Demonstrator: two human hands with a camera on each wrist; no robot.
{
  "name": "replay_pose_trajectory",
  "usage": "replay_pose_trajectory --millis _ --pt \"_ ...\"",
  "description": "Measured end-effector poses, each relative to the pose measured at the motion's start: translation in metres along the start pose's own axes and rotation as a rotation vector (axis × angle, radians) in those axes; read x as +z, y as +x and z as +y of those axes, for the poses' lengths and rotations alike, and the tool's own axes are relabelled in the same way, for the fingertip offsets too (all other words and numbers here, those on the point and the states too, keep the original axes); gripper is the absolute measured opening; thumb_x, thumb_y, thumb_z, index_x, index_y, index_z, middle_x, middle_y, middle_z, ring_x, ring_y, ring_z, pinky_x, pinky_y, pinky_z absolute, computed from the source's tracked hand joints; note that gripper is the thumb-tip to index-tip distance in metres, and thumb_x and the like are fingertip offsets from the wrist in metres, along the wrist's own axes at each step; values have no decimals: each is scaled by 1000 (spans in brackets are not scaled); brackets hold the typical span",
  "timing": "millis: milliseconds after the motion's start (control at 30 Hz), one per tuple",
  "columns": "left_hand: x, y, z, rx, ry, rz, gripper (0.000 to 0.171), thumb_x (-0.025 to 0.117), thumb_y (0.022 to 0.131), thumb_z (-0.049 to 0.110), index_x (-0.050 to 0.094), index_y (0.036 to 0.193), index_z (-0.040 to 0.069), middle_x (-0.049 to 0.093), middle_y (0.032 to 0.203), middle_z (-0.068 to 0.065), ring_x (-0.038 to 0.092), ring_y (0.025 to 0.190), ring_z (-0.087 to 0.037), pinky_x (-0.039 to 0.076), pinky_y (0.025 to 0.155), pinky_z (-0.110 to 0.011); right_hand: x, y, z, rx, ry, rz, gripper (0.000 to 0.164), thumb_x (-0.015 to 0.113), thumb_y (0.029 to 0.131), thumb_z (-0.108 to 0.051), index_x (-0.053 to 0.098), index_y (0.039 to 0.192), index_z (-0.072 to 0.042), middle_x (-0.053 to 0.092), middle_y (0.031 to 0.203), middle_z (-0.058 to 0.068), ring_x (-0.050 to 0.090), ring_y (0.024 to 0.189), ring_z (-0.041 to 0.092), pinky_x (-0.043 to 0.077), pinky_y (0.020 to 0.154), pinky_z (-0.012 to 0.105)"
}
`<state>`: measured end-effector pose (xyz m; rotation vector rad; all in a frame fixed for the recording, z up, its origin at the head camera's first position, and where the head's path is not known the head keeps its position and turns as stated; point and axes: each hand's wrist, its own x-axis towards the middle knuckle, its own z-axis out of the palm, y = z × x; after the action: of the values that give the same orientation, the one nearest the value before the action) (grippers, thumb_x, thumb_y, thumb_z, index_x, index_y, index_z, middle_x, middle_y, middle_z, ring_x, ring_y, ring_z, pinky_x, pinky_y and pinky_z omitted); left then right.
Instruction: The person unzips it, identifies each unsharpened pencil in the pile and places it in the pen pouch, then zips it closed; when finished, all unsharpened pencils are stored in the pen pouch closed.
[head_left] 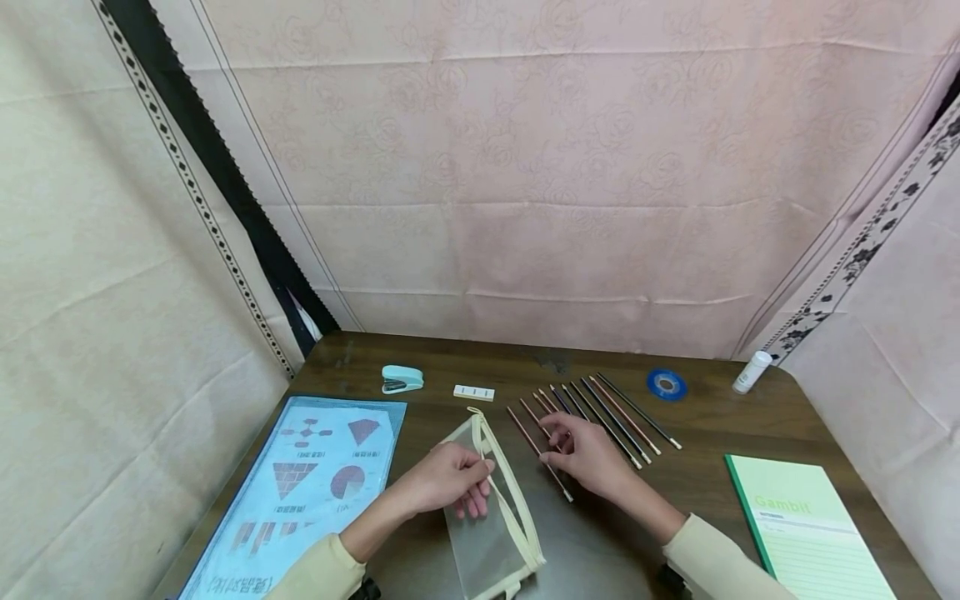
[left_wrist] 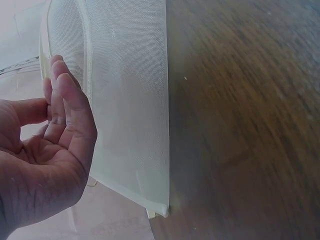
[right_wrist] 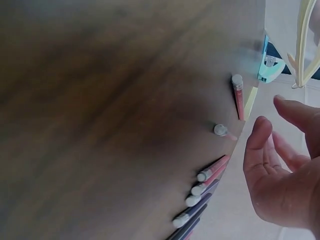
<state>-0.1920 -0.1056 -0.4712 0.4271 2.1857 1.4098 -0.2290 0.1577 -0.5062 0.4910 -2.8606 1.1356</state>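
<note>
My left hand (head_left: 453, 479) pinches the cream-edged rim of a see-through mesh pencil case (head_left: 480, 554), thumb against fingers. The case stands tilted on the table with its zip side gaping toward the right; its mesh wall (left_wrist: 130, 115) fills the middle of the left wrist view. To its right, a row of pencils (head_left: 639, 411), dark and reddish, lies slantwise on the wood. Over the left part of that row hovers my right hand (head_left: 588, 454), thumb and fingers apart with nothing between them. White-ended pencils (right_wrist: 238, 97) show beside those fingers in the right wrist view.
Behind lie a light-blue stapler (head_left: 402, 379), a small white block (head_left: 474, 392) and a blue tape roll (head_left: 667, 384). A white glue stick (head_left: 752, 372) is at the far right corner. A blue chart sheet (head_left: 322, 450) flanks the left, a green notebook (head_left: 813, 525) the right.
</note>
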Motion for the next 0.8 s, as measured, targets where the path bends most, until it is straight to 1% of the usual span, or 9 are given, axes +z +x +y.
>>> replay_pose_trajectory --millis 167,367,567,800 --pt "0 0 0 0 -2 -9 38 51 99 30 64 77 2 72 67 -12 68 57 -21 58 51 -41 3 5 -6 -25 -80 -22 48 83 75 -19 63 119 -19 65 86 -1 54 66 6 45 56 19" --pt "2 0 0 2 -15 -19 34 55 97 28 64 78 2 72 69 -12 67 58 -19 58 52 -40 8 7 -7 -67 -131 -70 50 82 75 -16 63 120 -20 64 82 -2 53 63 5 45 56 19" --pt "3 1 0 6 -24 -9 33 56 96 27 64 78 1 72 70 -14 67 58 -18 58 52 -39 10 8 -4 -97 -162 -91 48 83 73 -15 65 117 -20 64 79 -5 52 63 3 45 56 19" --pt "3 2 -1 2 -16 -7 32 56 96 26 64 78 1 72 70 -13 67 58 -19 58 53 -40 11 8 -2 -101 -151 -104 47 83 72 -11 66 115 -19 65 76 -5 54 62 2 46 56 19"
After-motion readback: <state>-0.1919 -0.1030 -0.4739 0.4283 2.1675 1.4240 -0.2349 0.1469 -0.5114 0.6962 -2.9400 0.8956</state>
